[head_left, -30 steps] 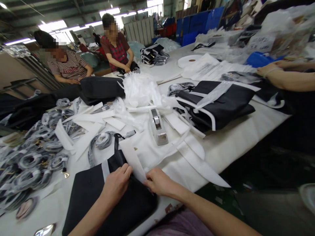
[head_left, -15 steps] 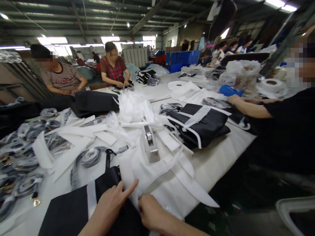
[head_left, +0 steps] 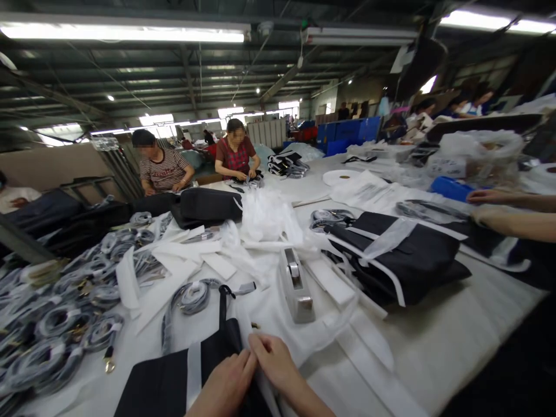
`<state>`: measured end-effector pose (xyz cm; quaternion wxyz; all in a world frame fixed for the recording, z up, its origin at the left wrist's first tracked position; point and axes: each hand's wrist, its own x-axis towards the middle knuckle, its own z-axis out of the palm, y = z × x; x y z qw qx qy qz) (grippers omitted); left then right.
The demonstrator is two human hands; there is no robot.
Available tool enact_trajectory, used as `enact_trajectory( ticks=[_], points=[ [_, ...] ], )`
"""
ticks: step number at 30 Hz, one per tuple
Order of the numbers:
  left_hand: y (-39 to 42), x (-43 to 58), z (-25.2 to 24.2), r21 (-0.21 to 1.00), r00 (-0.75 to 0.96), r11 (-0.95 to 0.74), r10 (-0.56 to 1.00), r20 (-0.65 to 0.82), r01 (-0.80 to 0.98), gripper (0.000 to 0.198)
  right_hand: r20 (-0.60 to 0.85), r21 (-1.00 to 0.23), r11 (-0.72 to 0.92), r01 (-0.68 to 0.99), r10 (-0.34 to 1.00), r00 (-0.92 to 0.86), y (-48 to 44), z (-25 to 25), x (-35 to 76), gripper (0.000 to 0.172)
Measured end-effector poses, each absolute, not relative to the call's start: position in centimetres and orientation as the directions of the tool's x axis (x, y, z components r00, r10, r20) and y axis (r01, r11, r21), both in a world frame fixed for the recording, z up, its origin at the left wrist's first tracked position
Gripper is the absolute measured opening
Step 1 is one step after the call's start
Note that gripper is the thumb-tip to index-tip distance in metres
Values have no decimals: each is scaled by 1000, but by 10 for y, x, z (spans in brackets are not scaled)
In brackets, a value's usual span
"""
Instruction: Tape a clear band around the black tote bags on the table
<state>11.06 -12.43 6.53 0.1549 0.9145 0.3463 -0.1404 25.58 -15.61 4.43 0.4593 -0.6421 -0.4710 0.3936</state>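
Note:
A black bag [head_left: 154,379] lies at the near edge of the table, with a pale band [head_left: 194,370] across it and a black handle loop [head_left: 223,307] standing up. My left hand [head_left: 226,382] rests over the bag's right side, fingers bent and pressed together at a white foam strip [head_left: 246,327]. Right beside it, my right hand [head_left: 278,362] pinches the same strip, its fingertips meeting those of the left. The strip's lower part is partly hidden behind my hands. A grey tape dispenser [head_left: 297,289] stands just beyond my right hand.
Coiled, plastic-wrapped straps [head_left: 56,324] are heaped at left. White foam pieces [head_left: 169,278] are scattered mid-table. Another black bag [head_left: 403,255] with white strips lies at right. A co-worker's arms [head_left: 516,211] reach in from the right; two people work across the table.
My view has turned left and up. My left hand's extended index finger has drawn in, and both hands have come together at the white foam strip.

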Motion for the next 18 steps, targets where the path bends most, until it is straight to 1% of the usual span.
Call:
enact_trajectory(
  ticks=[2, 4, 6, 8, 10, 12, 15, 18],
  points=[
    [-119, 104, 58, 290, 721, -664, 591, -361, 689, 87, -138, -970, -187, 156, 951, 277, -143, 26, 250, 47],
    [-115, 97, 56, 365, 733, -636, 589, -339, 680, 82, -159, -969, -209, 130, 936, 315, -140, 15, 248, 51],
    [-115, 94, 58, 391, 749, -640, 583, -314, 662, 70, -150, -970, -204, 130, 928, 341, -143, 12, 246, 53],
    [-116, 94, 62, 388, 763, -657, 569, -307, 647, 62, -126, -975, -179, 132, 934, 335, -147, 16, 244, 50],
    [-115, 95, 69, 351, 774, -690, 549, -315, 632, 57, -101, -980, -148, 136, 948, 303, -150, 21, 241, 43],
    [-109, 97, 76, 264, 791, -752, 522, -321, 604, 49, -78, -980, -126, 151, 954, 290, -152, 23, 238, 38],
    [-87, 98, 90, 99, 805, -829, 495, -329, 550, 38, -48, -968, -122, 218, 947, 316, -154, 22, 234, 37],
    [-64, 93, 96, 25, 799, -837, 513, -312, 547, 28, -38, -936, -165, 311, 925, 379, -157, 17, 233, 36]
  ],
)
